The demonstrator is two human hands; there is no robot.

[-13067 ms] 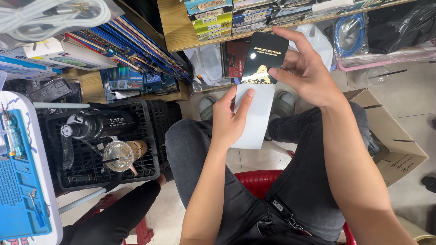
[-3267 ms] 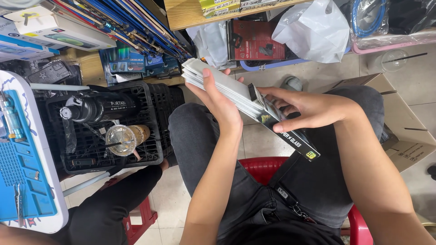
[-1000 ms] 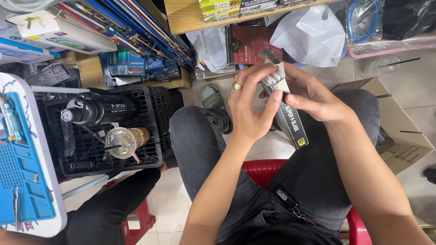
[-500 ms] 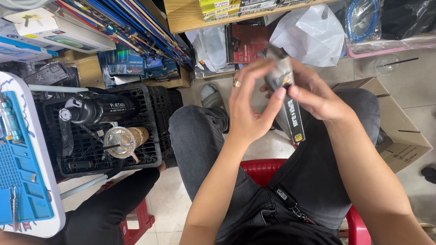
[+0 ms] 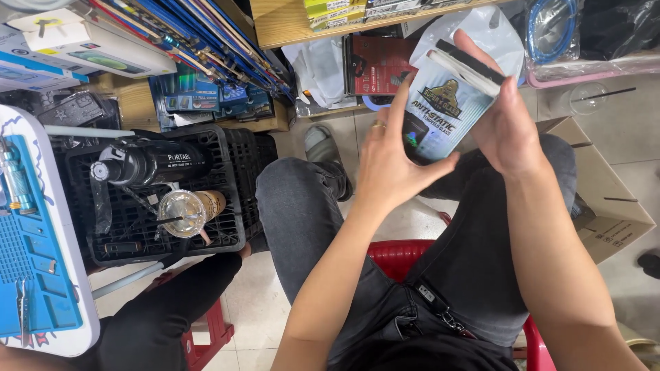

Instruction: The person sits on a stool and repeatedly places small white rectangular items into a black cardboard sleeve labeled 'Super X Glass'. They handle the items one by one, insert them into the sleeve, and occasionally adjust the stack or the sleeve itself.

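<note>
The packet (image 5: 447, 113) has turned since half a second ago — its pale printed face now points up at the camera, so the front can be read. The left hand (image 5: 392, 168) pinches its lower edge, thumb under, fingers spread behind; the right hand (image 5: 505, 124) closes on the dark top edge. Left of the fingers sits a black crate (image 5: 227, 185) with a lidded cup (image 5: 182, 213); right of them an open carton (image 5: 605, 213) — nothing blocks the hands.
</note>
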